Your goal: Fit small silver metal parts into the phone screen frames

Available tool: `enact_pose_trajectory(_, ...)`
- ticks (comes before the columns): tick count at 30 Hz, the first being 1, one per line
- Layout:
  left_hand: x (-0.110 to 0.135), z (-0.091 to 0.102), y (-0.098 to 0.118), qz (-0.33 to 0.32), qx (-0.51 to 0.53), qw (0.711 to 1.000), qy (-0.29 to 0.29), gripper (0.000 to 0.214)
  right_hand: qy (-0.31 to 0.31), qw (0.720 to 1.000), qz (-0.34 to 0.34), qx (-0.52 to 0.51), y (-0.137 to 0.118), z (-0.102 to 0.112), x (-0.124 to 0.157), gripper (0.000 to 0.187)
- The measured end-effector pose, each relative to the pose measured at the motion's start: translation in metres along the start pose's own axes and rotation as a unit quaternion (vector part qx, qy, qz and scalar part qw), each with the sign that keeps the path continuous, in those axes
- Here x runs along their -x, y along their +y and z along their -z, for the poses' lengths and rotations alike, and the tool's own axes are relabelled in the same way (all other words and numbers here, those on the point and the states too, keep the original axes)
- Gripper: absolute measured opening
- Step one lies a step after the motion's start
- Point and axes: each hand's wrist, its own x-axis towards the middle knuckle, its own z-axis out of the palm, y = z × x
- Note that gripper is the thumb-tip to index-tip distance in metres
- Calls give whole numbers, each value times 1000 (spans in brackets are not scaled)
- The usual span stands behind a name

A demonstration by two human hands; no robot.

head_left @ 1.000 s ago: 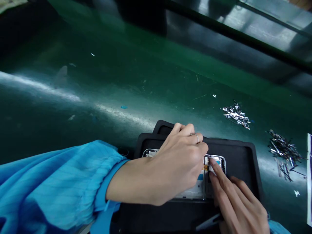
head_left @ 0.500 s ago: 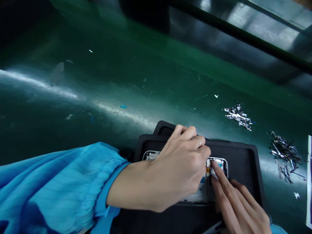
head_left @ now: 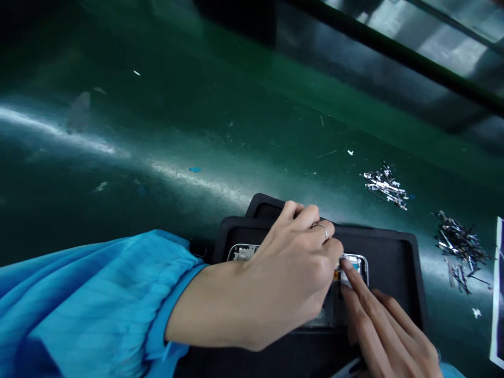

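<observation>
A phone frame (head_left: 242,252) with a silvery rim and exposed inner parts lies in a black tray (head_left: 397,262). My left hand (head_left: 291,273), wearing a ring, is curled over its middle with the fingers closed and pointing down. Whatever the fingertips pinch is hidden behind the hand. At the frame's right end, my right hand (head_left: 386,325) presses its index fingertip on the inner parts near an orange flex piece (head_left: 336,274), holding the frame. Under the right palm a slim grey tool (head_left: 346,369) pokes out; most of it is hidden.
Another black tray (head_left: 260,202) shows behind the first. On the green tabletop (head_left: 236,126) to the right lie two heaps of small metallic parts, one silvery (head_left: 385,186) and one darker (head_left: 460,241). A white-edged sheet (head_left: 496,299) stands at the right edge. Small scraps are scattered about.
My left hand has shifted very slightly right and covers a little more of the frame by the orange piece. The right hand stays on the frame. The view has moved slightly.
</observation>
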Motion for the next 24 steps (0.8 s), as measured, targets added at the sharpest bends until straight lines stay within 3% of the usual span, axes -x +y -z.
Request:
enact_pose_trajectory(5,-2,3,1,-4,-15,1000,-5,15,19,1000,-9,-6,-1,-3,3,46)
enact_pose_trajectory(14,-5,1,0,-9,-34,999,23,12,20,999,-29,-42,-3,0,1,40)
enact_pose_trajectory(21,-6,2,2,0,-32,999,26,19,58,994,-61,-69,-3,-4,3,37)
enact_pose_trajectory(24,-6,0,1,0,-32,999,13,19,27,998,-37,-52,-2,-1,2,36)
